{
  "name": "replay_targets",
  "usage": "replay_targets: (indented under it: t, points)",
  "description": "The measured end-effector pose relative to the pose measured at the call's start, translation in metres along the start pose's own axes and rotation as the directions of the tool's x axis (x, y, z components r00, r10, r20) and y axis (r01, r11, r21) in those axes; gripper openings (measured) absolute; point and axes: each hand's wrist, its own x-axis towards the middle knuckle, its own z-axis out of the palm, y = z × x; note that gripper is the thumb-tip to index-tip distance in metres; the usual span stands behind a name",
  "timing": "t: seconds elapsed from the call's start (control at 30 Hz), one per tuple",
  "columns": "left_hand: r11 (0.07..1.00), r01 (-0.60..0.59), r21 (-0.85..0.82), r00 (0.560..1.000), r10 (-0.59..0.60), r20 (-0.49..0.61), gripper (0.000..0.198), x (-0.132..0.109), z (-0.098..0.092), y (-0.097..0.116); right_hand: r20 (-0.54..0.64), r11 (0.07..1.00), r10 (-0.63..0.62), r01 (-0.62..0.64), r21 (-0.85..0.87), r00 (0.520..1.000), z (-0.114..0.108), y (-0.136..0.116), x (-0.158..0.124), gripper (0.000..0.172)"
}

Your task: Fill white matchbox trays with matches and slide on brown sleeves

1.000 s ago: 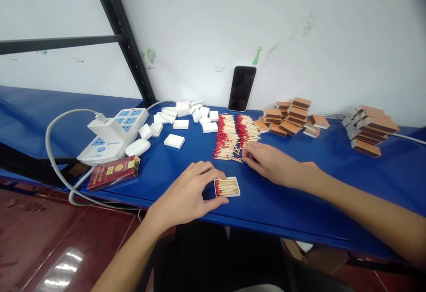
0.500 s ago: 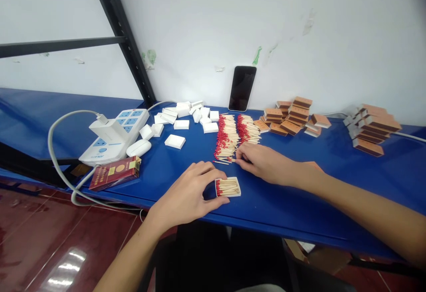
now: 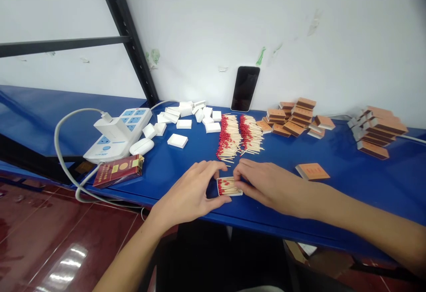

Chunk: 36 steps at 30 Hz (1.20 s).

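A small white matchbox tray holds red-headed matches near the table's front edge. My left hand curves round its left end, with the thumb at the near side and fingertips at the far side. Over the tray's right end, my right hand pinches matches and lays them among those inside; its fingers partly hide them. Just behind the hands lie two heaps of loose matches, a left heap and a right heap. Right of my right hand rests one orange matchbox sleeve.
White trays lie scattered at the back left. Orange matchboxes are piled at the back, with another stack further right. A phone leans on the wall. A power strip, white case and red packet sit left.
My right hand has moved from the match heaps toward me to the tray, bringing matches. The orange sleeve behind my right forearm now shows more fully. My left hand stays at the tray.
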Motion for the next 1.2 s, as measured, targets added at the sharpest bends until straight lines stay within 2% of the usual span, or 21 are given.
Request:
replay_targets:
  t: [0.3,0.6,0.8,1.0,1.2]
  points:
    - [0.998,-0.057,0.001,0.998,0.057,0.001,0.039,0.002,-0.002,0.002,0.021,0.997,-0.015,0.016,-0.076,1.0,0.003,-0.008,0.01,0.017]
    - [0.998,-0.059,-0.007,0.998,0.059,-0.01,0.041,0.001,-0.003,0.004,0.038,0.992,0.052,-0.056,0.115,0.998,0.006,-0.007,0.011,0.016]
    - [0.998,-0.067,0.017,0.998,0.067,0.014,0.029,0.002,-0.004,0.003,0.028,0.963,0.068,-0.073,0.26,0.997,0.005,-0.004,0.009,0.018]
    - [0.996,-0.078,0.038,0.996,0.077,0.038,0.026,0.002,-0.004,0.003,0.034,0.976,0.081,-0.086,0.201,0.996,0.006,-0.005,0.002,0.015]
    - [0.997,-0.066,0.028,0.998,0.066,0.011,0.023,0.002,-0.003,0.002,-0.018,0.993,-0.007,0.009,0.121,1.0,0.007,0.0,0.007,0.012]
